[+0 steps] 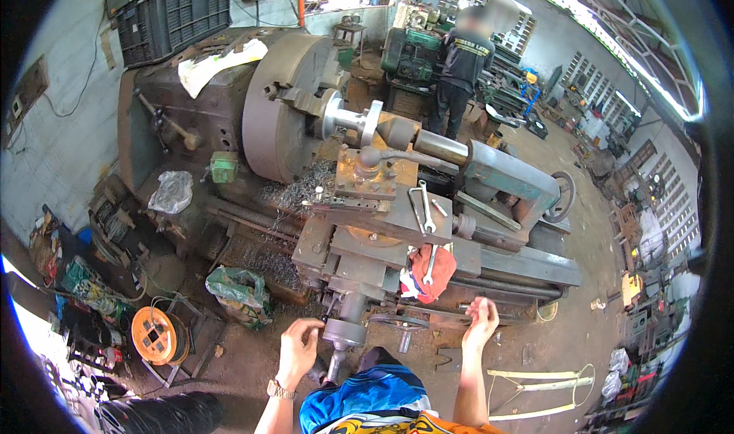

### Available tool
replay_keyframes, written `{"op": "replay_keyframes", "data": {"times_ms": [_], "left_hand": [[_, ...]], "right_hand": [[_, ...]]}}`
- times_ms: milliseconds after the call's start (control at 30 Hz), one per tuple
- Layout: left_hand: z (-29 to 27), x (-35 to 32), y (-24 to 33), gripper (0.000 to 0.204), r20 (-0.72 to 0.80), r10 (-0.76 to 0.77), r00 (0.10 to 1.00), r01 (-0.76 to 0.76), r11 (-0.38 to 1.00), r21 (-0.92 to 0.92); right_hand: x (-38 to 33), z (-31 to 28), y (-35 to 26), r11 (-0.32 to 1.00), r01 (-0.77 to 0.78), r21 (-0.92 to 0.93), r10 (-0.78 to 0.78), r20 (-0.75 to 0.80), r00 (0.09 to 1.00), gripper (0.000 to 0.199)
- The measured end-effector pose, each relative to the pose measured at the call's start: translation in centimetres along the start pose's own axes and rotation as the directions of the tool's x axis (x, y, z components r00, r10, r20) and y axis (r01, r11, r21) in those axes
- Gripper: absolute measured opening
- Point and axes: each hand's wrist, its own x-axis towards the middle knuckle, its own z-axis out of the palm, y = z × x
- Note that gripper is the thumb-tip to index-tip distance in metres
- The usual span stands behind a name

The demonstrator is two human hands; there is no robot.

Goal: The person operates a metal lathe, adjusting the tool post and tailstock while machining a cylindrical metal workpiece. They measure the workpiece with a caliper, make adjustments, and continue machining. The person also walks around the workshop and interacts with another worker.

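Observation:
In front of me stands a large lathe. Its big chuck (279,109) grips a shiny, turned metal flanged piece (348,119), and the tailstock (508,175) lines up with its other end. My left hand (297,351), fingers loosely bent and nothing visible in it, is beside the round collar (344,332) of the cross-slide screw; I cannot tell if it touches. My right hand (480,324) is raised with loosely curled fingers, holding nothing I can see. Beyond it, a spanner (430,264) lies on a red cloth (443,277). More spanners (424,208) rest on the carriage near the tool post (367,170).
Metal chips (294,193) cover the bed below the chuck. A carriage handwheel (399,322) sticks out between my hands. To the left are a plastic bag (238,292) and an orange reel (154,334). Across the lathe, a person (462,67) stands by a green machine (413,55).

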Motion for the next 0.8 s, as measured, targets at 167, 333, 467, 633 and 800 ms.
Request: {"op": "replay_keyframes", "data": {"times_ms": [167, 333, 467, 633, 800], "left_hand": [[0.2, 7.6, 4.4, 0.020, -0.160, 0.307, 0.938, -0.309, 0.951, 0.016], [1.5, 17.9, 8.6, 0.016, -0.410, 0.481, 0.775, -0.480, 0.870, 0.113], [4.3, 24.4, 10.4, 0.013, -0.516, 0.439, 0.736, -0.389, 0.897, 0.208], [7.5, 28.6, 9.7, 0.015, -0.564, 0.424, 0.708, -0.332, 0.906, 0.263], [10.6, 30.6, 8.4, 0.015, -0.580, 0.513, 0.632, -0.160, 0.820, 0.550]], "right_hand": [[6.7, 7.8, -3.3, 0.945, 0.161, 0.286, -0.173, 0.017, 0.985, 0.025], [18.6, 20.2, 0.9, 0.887, 0.208, 0.412, -0.240, 0.028, 0.970, 0.030], [25.7, 33.8, 1.3, 0.949, 0.106, 0.298, -0.102, -0.031, 0.994, 0.033], [20.3, 28.8, -0.5, 0.737, -0.381, 0.558, 0.319, 0.210, 0.924, 0.021], [21.5, 31.5, 2.7, 0.628, -0.413, 0.660, 0.526, 0.031, 0.850, 0.030]]}}
